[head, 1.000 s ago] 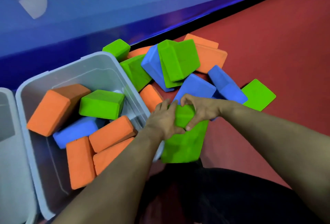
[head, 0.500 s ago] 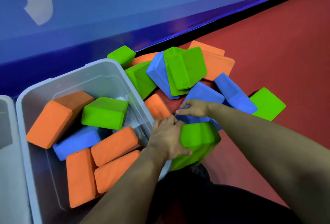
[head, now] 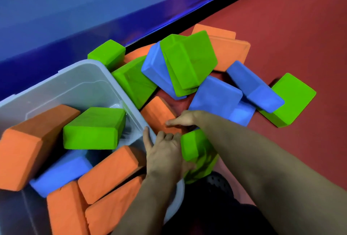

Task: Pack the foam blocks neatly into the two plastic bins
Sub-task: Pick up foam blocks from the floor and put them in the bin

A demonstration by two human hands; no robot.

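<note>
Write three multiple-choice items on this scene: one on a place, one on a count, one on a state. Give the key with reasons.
1. Where is the green block that the left hand holds?
A. at the bin's near corner, outside it
B. deep inside the bin
C. against the blue wall

2. How many green blocks lie inside the bin?
A. none
B. one
C. three

3. What is the right hand doing?
A. hanging idle
B. resting its fingers on an orange block
C. lifting a blue block

Key: 1 A, the block sits just past the rim by the left hand. 2 B, a single green block lies on top of the orange and blue ones. 3 B, its fingertips lie on the orange block beside the bin.
</note>
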